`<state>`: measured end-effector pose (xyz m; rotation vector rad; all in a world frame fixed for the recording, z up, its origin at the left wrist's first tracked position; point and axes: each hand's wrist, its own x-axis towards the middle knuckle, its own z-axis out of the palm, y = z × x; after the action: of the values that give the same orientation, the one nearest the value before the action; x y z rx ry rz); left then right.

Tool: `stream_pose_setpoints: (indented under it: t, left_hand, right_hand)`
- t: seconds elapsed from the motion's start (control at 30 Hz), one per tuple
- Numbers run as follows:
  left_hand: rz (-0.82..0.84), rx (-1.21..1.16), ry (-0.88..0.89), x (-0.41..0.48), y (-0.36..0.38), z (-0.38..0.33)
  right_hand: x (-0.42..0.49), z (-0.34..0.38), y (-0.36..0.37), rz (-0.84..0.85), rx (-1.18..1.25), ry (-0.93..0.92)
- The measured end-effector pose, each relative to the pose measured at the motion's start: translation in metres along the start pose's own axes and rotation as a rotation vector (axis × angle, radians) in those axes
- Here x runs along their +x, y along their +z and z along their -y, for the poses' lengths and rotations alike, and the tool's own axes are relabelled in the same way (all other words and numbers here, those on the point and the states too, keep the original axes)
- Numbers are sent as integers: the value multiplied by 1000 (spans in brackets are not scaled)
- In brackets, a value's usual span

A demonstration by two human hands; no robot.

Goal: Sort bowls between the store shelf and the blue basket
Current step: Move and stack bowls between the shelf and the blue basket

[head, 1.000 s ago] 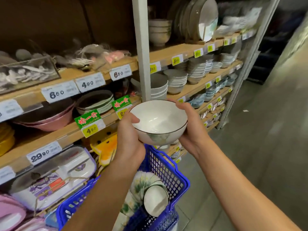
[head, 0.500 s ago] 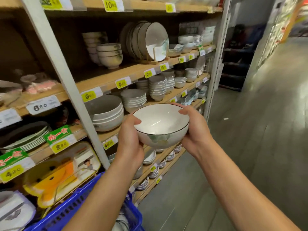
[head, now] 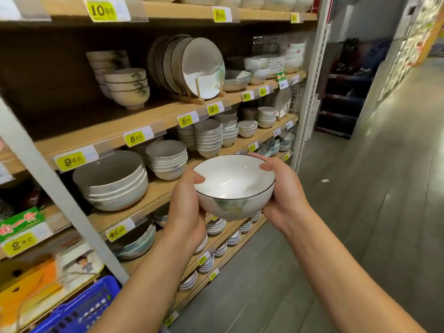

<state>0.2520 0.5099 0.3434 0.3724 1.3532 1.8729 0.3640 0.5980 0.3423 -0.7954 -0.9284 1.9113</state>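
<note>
I hold a white bowl (head: 234,186) with a thin dark rim and a green painted patch on its side, upright in front of the store shelf (head: 153,188). My left hand (head: 186,207) grips its left side, thumb over the rim. My right hand (head: 284,195) grips the right side, thumb also over the rim. Only a corner of the blue basket (head: 84,308) shows at the bottom left, below my left forearm. On the shelf behind the bowl stand a stack of large bowls (head: 113,181) and a stack of medium bowls (head: 168,159).
Higher shelves carry more bowl stacks (head: 127,87) and upright plates in a wooden rack (head: 192,68). Small dishes fill the lower shelves (head: 216,227). A white upright post (head: 60,203) divides the shelving. The grey aisle floor (head: 348,212) runs along the right.
The view has swung right and up along the shelf, so the basket has slid almost out of frame. Both hands have carried the bowl from above the basket to shelf height.
</note>
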Motion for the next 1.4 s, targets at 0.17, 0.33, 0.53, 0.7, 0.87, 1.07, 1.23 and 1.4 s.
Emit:
stream_pose_setpoints:
  t: [0.17,0.33,0.53,0.7,0.87,1.07,1.23,1.4]
  left_hand:
    - [-8,-7,33,44,12,-7]
    - [-19,-10,95,96,16,-26]
    - [-30,-15,162,163,17,-58]
    - [-93,28,216,205,6,-79]
    - [-141,58,261,234,-3,-98]
    - [-241,52,344,268,-9,-120]
    - [-323,-4,463,291,0,-126]
    - [-421,-90,571,314,17,-120]
  right_hand:
    - [50,7,9,-3,-5,9]
    - [105,13,35,47,-17,29]
    - [171,26,76,131,-23,3]
    - [219,24,112,208,-22,39]
    - [262,16,144,281,-14,93]
    - [312,15,185,427,-19,156]
    - [350,17,223,508,-29,229]
    - [371,8,253,577,22,211]
